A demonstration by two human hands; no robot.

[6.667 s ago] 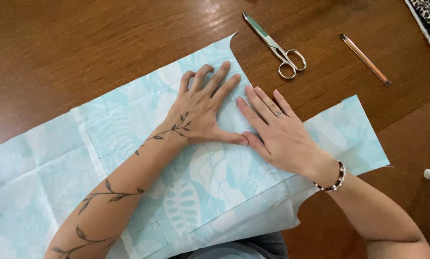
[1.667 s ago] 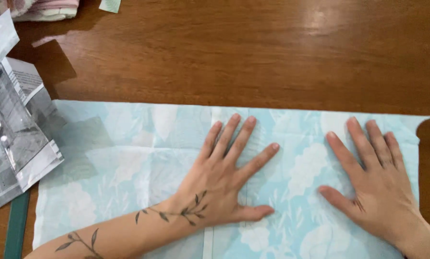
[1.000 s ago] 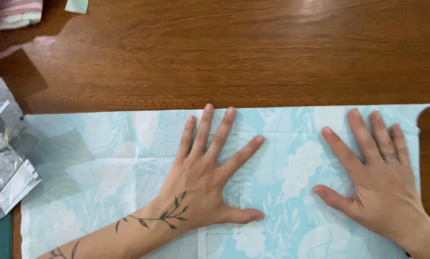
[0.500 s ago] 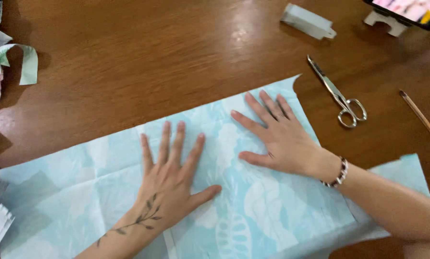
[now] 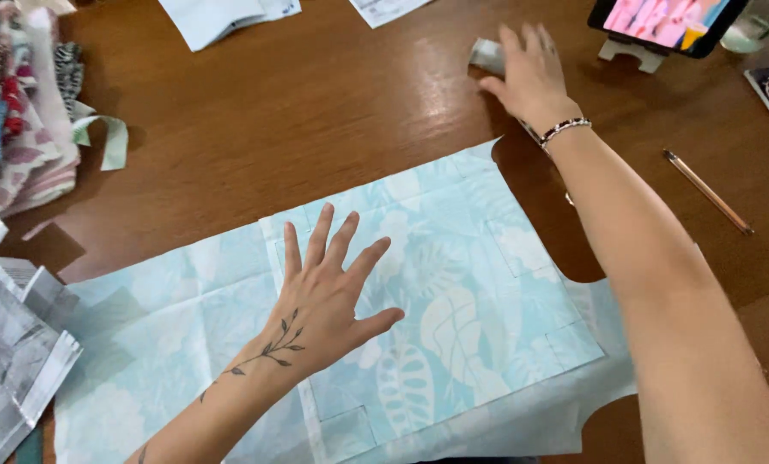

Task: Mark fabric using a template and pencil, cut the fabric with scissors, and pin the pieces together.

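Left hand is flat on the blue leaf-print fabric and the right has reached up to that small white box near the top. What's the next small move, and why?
Probably close the right hand on the small white box and bring it back toward the fabric. The fingers already lie over the box, though a firm grip isn't visible. The left hand lies spread on the cloth, so it should stay put and keep the piece from shifting.

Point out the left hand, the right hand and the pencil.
left hand (image 5: 326, 302), head view, back of the hand, flat on the leaf-print fabric.
right hand (image 5: 528, 76), head view, back of the hand, on a small pale block.
pencil (image 5: 708, 191), head view, mid-shaft.
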